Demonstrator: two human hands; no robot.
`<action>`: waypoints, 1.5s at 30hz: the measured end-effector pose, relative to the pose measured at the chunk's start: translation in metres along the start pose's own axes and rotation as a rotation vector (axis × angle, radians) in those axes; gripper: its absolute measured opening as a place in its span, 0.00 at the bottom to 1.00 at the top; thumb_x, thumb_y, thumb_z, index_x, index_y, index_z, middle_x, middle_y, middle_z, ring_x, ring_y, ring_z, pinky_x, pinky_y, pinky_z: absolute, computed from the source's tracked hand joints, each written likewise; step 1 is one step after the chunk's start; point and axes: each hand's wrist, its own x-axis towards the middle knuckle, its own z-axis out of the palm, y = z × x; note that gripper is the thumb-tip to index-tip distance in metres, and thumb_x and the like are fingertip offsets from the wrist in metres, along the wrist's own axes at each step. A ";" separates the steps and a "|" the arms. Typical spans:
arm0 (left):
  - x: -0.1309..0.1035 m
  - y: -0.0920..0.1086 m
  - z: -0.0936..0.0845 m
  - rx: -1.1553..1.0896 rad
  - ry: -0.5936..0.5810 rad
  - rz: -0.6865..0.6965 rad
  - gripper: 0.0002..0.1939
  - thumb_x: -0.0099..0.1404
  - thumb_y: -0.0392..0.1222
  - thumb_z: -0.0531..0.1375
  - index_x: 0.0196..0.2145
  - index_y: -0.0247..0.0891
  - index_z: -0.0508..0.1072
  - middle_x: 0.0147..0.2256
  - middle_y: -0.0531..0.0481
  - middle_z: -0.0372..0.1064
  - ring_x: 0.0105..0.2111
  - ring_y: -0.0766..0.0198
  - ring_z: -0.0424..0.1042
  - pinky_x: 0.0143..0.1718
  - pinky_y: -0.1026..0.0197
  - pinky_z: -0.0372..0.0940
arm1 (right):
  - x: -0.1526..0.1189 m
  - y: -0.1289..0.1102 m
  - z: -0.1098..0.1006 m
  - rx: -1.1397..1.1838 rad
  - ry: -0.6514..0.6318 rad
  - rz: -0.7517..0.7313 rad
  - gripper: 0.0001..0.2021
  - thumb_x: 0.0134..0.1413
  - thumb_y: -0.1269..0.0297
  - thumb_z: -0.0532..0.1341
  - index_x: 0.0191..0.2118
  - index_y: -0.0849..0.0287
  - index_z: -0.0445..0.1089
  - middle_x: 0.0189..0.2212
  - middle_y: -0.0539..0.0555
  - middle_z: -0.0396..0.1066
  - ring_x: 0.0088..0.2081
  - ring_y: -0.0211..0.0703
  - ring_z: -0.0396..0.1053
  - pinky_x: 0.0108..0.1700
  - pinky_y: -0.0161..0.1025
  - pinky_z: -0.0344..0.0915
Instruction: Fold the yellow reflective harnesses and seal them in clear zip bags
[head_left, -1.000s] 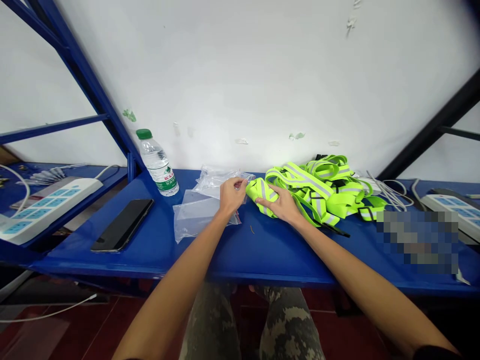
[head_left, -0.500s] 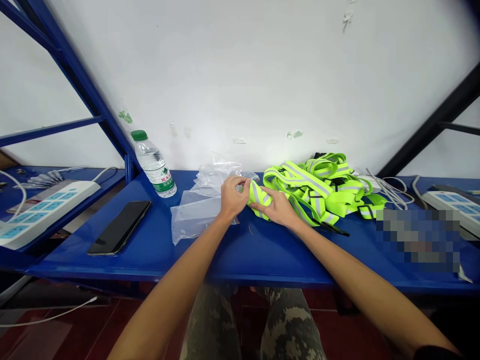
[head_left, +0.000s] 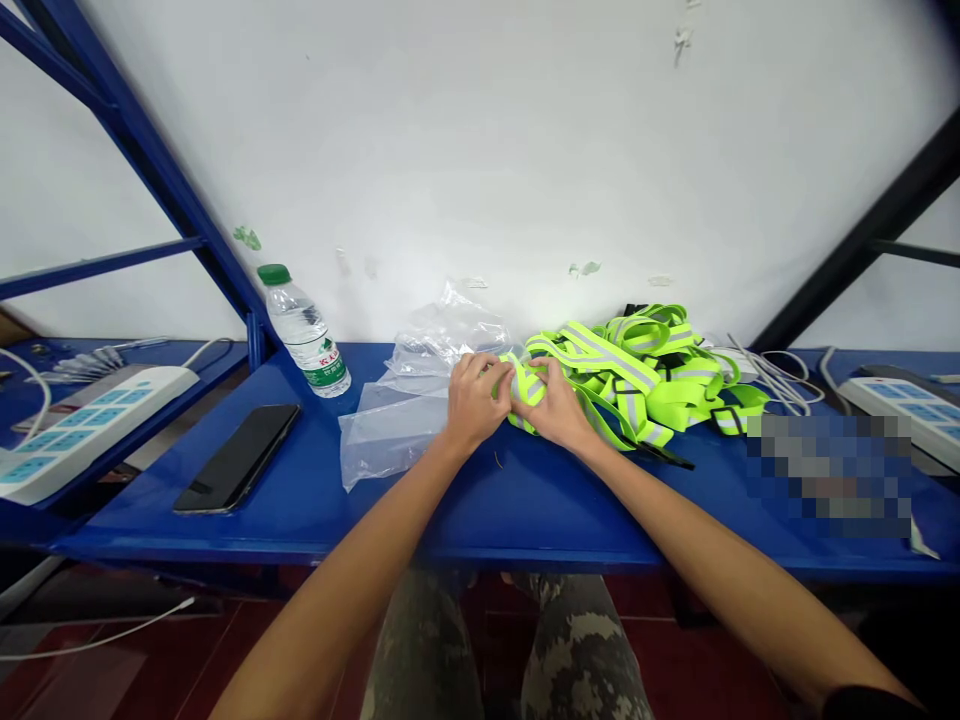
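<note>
White wall (head_left: 480, 150) backs a blue desk (head_left: 487, 515), with a bottle (head_left: 309, 340) and a phone (head_left: 238, 458) at the left. Between the hands, above the middle of the desk, sits a neon bundle (head_left: 527, 392) with grey stripes. The right hand (head_left: 559, 408) has its right side, thumb in front – a snug, nearly closed grip. The left hand (head_left: 478, 402) curls its fingers closed on the left end; whether they pinch plastic too, I cannot tell. Clear bags (head_left: 394, 425) lie just beside that hand – loose straps (head_left: 652, 375) are heaped near the right one.
</note>
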 end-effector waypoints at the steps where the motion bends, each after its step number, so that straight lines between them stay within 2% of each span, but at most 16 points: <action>1: 0.000 0.000 0.000 -0.008 -0.005 0.011 0.10 0.68 0.40 0.55 0.38 0.39 0.76 0.37 0.46 0.72 0.39 0.59 0.65 0.44 0.55 0.61 | -0.001 -0.001 0.000 -0.001 -0.005 -0.020 0.34 0.43 0.55 0.68 0.55 0.58 0.56 0.51 0.63 0.69 0.52 0.59 0.70 0.50 0.49 0.66; 5: 0.001 0.003 -0.001 -0.029 -0.017 0.043 0.10 0.69 0.39 0.54 0.38 0.38 0.76 0.36 0.45 0.71 0.39 0.59 0.66 0.45 0.55 0.61 | -0.001 -0.002 0.000 0.065 0.009 -0.045 0.42 0.42 0.57 0.68 0.62 0.58 0.50 0.56 0.64 0.64 0.54 0.58 0.68 0.52 0.47 0.65; 7: 0.001 0.005 -0.001 -0.040 -0.032 0.072 0.10 0.69 0.39 0.54 0.39 0.38 0.76 0.37 0.45 0.71 0.39 0.59 0.66 0.44 0.56 0.62 | 0.001 0.000 -0.001 0.113 0.053 -0.034 0.44 0.42 0.55 0.69 0.63 0.59 0.50 0.57 0.64 0.63 0.54 0.56 0.68 0.54 0.47 0.65; 12: -0.003 0.014 -0.001 -0.133 -0.012 0.051 0.09 0.69 0.40 0.54 0.40 0.37 0.74 0.37 0.45 0.72 0.40 0.59 0.68 0.46 0.56 0.62 | 0.008 0.008 -0.004 0.062 0.103 -0.007 0.30 0.41 0.49 0.68 0.49 0.60 0.67 0.47 0.61 0.72 0.49 0.55 0.70 0.53 0.50 0.64; 15: -0.001 0.013 -0.002 -0.206 0.181 -0.179 0.09 0.67 0.44 0.58 0.42 0.37 0.70 0.41 0.44 0.70 0.46 0.58 0.67 0.51 0.54 0.60 | 0.010 0.009 -0.006 0.079 0.092 0.015 0.26 0.40 0.48 0.69 0.44 0.59 0.69 0.40 0.57 0.74 0.42 0.52 0.70 0.47 0.47 0.66; 17: 0.005 0.008 -0.003 -0.297 0.326 -0.451 0.19 0.62 0.49 0.63 0.46 0.38 0.67 0.48 0.42 0.67 0.50 0.56 0.65 0.52 0.54 0.60 | 0.011 0.007 -0.009 0.128 0.093 0.023 0.26 0.38 0.48 0.70 0.41 0.59 0.68 0.38 0.55 0.73 0.40 0.49 0.70 0.45 0.45 0.66; 18: 0.008 0.005 -0.004 -0.405 0.352 -0.592 0.25 0.59 0.51 0.66 0.49 0.38 0.65 0.50 0.41 0.65 0.50 0.56 0.66 0.51 0.54 0.61 | 0.011 0.005 -0.010 0.157 0.090 0.022 0.26 0.37 0.48 0.70 0.40 0.59 0.68 0.37 0.54 0.73 0.40 0.49 0.69 0.45 0.44 0.66; 19: 0.011 0.002 -0.005 -0.562 0.337 -0.716 0.29 0.57 0.53 0.67 0.51 0.39 0.64 0.51 0.41 0.65 0.50 0.57 0.67 0.50 0.55 0.63 | 0.011 0.003 -0.011 0.189 0.075 0.018 0.25 0.37 0.49 0.71 0.39 0.58 0.67 0.37 0.54 0.72 0.40 0.48 0.69 0.45 0.43 0.66; 21: 0.018 -0.002 -0.007 -0.948 0.190 -0.864 0.30 0.55 0.56 0.67 0.50 0.38 0.66 0.49 0.42 0.68 0.46 0.58 0.71 0.46 0.58 0.65 | 0.009 -0.002 -0.013 0.263 0.009 0.008 0.25 0.36 0.49 0.72 0.38 0.58 0.67 0.37 0.53 0.72 0.40 0.47 0.69 0.45 0.43 0.66; 23: 0.022 -0.003 -0.008 -1.250 0.020 -0.895 0.27 0.54 0.56 0.68 0.45 0.35 0.71 0.45 0.43 0.73 0.43 0.58 0.73 0.45 0.59 0.66 | 0.007 -0.006 -0.013 0.325 -0.054 0.010 0.26 0.36 0.49 0.72 0.39 0.58 0.66 0.37 0.52 0.72 0.39 0.46 0.68 0.43 0.42 0.66; 25: 0.023 -0.002 -0.009 -1.367 -0.061 -0.903 0.24 0.51 0.53 0.70 0.40 0.33 0.75 0.41 0.43 0.75 0.39 0.60 0.74 0.43 0.60 0.67 | 0.006 -0.007 -0.012 0.342 -0.069 0.018 0.27 0.35 0.49 0.72 0.40 0.58 0.66 0.36 0.52 0.71 0.37 0.45 0.68 0.41 0.42 0.66; 28: 0.020 0.001 -0.008 -1.363 -0.101 -0.944 0.23 0.50 0.50 0.71 0.39 0.32 0.77 0.37 0.44 0.76 0.35 0.62 0.74 0.39 0.61 0.67 | 0.007 0.000 -0.011 0.281 0.002 0.017 0.28 0.34 0.49 0.72 0.40 0.57 0.65 0.37 0.52 0.70 0.38 0.45 0.66 0.43 0.43 0.65; 31: 0.016 0.003 -0.006 -1.373 -0.170 -0.935 0.24 0.49 0.48 0.72 0.40 0.32 0.77 0.38 0.44 0.77 0.36 0.61 0.75 0.41 0.59 0.68 | 0.010 0.007 -0.008 0.218 0.089 0.013 0.29 0.32 0.48 0.73 0.39 0.56 0.62 0.38 0.52 0.67 0.40 0.46 0.65 0.45 0.44 0.64; 37: 0.012 0.003 0.000 -1.416 -0.277 -0.924 0.26 0.47 0.44 0.73 0.43 0.33 0.77 0.41 0.43 0.77 0.37 0.59 0.75 0.40 0.59 0.68 | 0.003 0.003 -0.004 0.081 0.104 0.032 0.30 0.37 0.46 0.70 0.40 0.54 0.56 0.37 0.52 0.64 0.39 0.46 0.65 0.44 0.45 0.64; 41: 0.011 0.002 0.004 -1.418 -0.231 -0.943 0.25 0.46 0.41 0.74 0.42 0.32 0.77 0.39 0.44 0.77 0.36 0.60 0.76 0.39 0.60 0.69 | -0.002 -0.006 -0.004 0.070 0.088 -0.012 0.31 0.39 0.46 0.69 0.43 0.55 0.55 0.41 0.55 0.65 0.43 0.49 0.66 0.48 0.47 0.64; 45: 0.013 -0.004 0.001 -1.376 -0.126 -1.053 0.23 0.44 0.41 0.74 0.38 0.30 0.77 0.35 0.43 0.78 0.31 0.60 0.76 0.34 0.59 0.70 | -0.002 -0.007 -0.005 0.123 -0.010 -0.022 0.31 0.44 0.47 0.68 0.49 0.56 0.58 0.49 0.59 0.66 0.49 0.50 0.66 0.52 0.47 0.64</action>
